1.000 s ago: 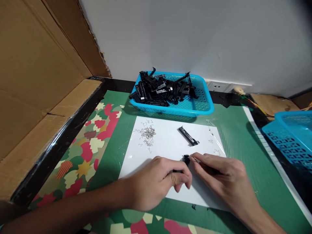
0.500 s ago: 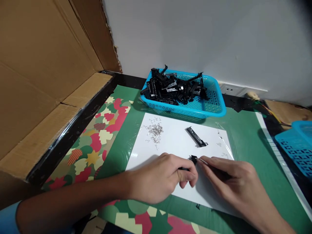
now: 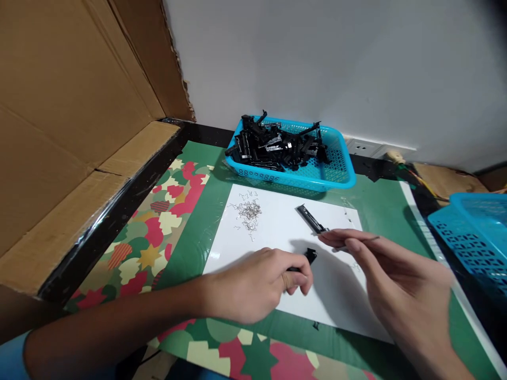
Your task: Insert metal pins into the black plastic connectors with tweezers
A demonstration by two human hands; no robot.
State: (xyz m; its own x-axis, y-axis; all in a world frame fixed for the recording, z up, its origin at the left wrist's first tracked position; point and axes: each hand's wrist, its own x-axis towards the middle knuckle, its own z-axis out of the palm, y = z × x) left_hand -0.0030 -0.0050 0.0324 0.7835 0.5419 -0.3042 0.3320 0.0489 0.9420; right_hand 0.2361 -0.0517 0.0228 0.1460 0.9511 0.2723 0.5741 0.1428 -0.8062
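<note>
My left hand is closed around a black plastic part over the white sheet; most of the part is hidden by my fingers. My right hand pinches a thin metal tool, largely covered by the fingers, so its exact kind is unclear. Just beyond the right fingertips lies another long black plastic part. A pile of small bent wire pieces rests on the left of the sheet.
A blue basket full of black plastic parts stands at the back by the wall. Another blue basket is at the right edge. Cardboard walls the left side. A small black piece lies near the sheet's front edge.
My right hand has moved away from the part in my left hand, up and to the right, with the thin tool. My left hand keeps its grip nearly unmoved. The view has shifted slightly.
</note>
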